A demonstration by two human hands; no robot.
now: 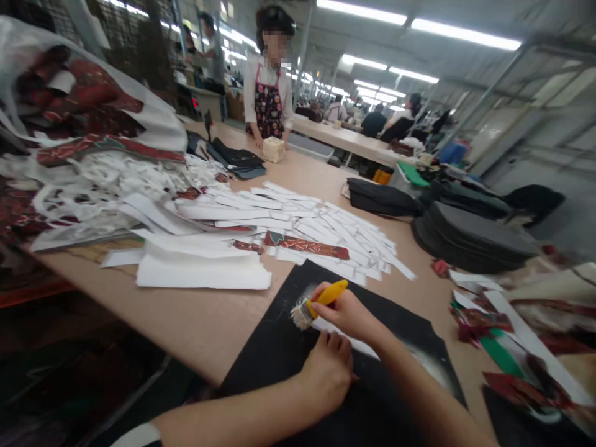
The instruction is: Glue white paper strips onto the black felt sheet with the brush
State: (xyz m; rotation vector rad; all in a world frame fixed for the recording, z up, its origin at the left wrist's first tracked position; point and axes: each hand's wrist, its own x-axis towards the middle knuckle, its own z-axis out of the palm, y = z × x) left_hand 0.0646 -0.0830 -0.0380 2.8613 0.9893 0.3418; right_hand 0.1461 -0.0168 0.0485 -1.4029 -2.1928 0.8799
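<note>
My right hand [348, 313] is closed around the yellow handle of a brush [313, 307]. Its pale bristles touch a black sheet [279, 357] that lies at the near edge of the table. My left hand [327, 371] presses down on a white strip [354, 345] on that sheet, fingers curled, just below the brush. Beyond the sheet lies a red patterned strip [307, 245] among several white strips [326, 226].
White folded material [200, 267] and tangled white scraps [93, 180] fill the left side, with red patterned fabric in plastic [84, 93] behind. Dark fabric stacks [470, 236] sit to the right, scraps [512, 335] nearer. A person in an apron [269, 93] stands at the table's far end.
</note>
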